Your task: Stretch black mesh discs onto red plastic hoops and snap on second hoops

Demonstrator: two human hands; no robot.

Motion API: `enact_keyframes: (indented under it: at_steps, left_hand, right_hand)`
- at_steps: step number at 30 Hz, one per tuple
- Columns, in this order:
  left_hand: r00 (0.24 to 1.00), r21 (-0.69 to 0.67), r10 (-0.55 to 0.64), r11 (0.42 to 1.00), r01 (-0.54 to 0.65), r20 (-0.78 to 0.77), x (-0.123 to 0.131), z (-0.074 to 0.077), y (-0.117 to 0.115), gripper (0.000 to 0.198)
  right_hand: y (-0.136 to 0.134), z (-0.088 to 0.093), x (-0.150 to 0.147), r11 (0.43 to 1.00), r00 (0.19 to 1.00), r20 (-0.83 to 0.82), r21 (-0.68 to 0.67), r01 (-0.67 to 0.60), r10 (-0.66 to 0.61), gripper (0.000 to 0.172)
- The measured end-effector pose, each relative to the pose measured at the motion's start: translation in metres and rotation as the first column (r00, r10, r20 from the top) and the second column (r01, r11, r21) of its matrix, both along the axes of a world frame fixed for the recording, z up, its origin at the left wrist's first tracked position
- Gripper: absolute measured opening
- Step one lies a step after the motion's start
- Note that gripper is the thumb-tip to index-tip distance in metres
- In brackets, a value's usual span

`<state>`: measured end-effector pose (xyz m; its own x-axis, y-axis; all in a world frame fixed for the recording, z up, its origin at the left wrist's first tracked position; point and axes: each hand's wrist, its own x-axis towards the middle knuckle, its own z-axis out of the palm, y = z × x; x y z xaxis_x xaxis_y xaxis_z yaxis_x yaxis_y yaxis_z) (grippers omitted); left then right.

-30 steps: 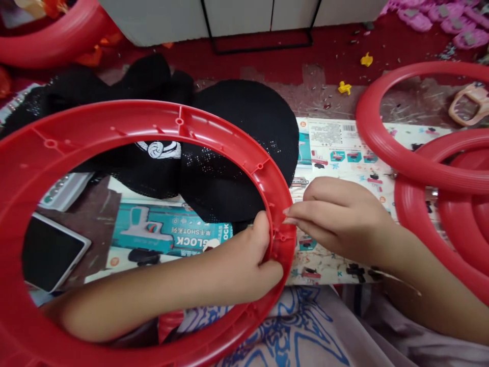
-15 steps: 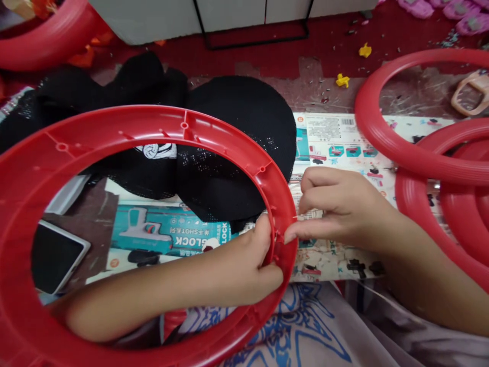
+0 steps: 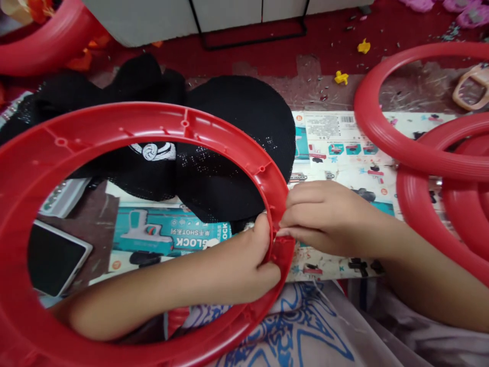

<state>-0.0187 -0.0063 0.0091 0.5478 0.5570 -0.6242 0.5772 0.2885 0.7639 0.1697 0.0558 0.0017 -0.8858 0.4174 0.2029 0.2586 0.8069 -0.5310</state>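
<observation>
While gripping the red ring (image 3: pixel 229 138) over the tabletop (image 3: pixel 99 211) with a curled left hand (image 3: pixel 263 260), now closing the just-parted right hand (image 3: pixel 319 216) to a pinch against its hollow side, concentrating work there and hiding anything held.

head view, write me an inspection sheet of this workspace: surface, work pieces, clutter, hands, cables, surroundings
Surface: printed card over a worn reddish surface
Work pieces: red ring, hollow ribbed side showing; other red rings overlap at the right
Clutter: black mesh fabric, dark-screened device, two yellow pieces
Hands: left hand reaches through the red ring and grips its rim; right hand pinches at the same rim, anything between its fingers too small to tell
Cables: nothing seen
Surroundings: pale panels beyond, pink pieces at upper right
</observation>
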Motion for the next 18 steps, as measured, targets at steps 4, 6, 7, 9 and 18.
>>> enact_keyframes:
  at_steps: [4,6,7,9,18]
  left_hand:
    - [0.995,-0.028,-0.090,0.996,0.089,-0.031,-0.003,0.002,0.000,0.033]
    - [0.994,-0.041,-0.108,0.993,0.107,-0.025,-0.005,0.001,0.000,0.038]
    - [0.992,-0.052,-0.121,0.991,0.119,-0.021,-0.006,0.000,0.000,0.040]
    - [0.990,-0.076,-0.139,0.988,0.138,-0.016,-0.007,-0.001,-0.001,0.039]
    - [0.801,-0.257,0.400,0.914,-0.314,0.445,0.007,-0.009,-0.011,0.035]
  right_hand:
    - [0.001,0.002,0.000,0.958,1.000,-0.027,-0.288,-0.023,0.015,0.020]
    - [0.001,0.004,-0.001,0.940,1.000,-0.015,-0.341,-0.018,0.014,0.019]
    - [0.001,0.005,-0.001,0.938,1.000,0.000,-0.346,-0.009,0.009,0.019]
    - [-0.001,0.006,-0.001,0.955,0.999,0.036,-0.298,0.020,-0.009,0.020]
    - [-0.003,0.005,0.001,0.998,0.998,-0.022,0.022,0.061,-0.060,0.028]
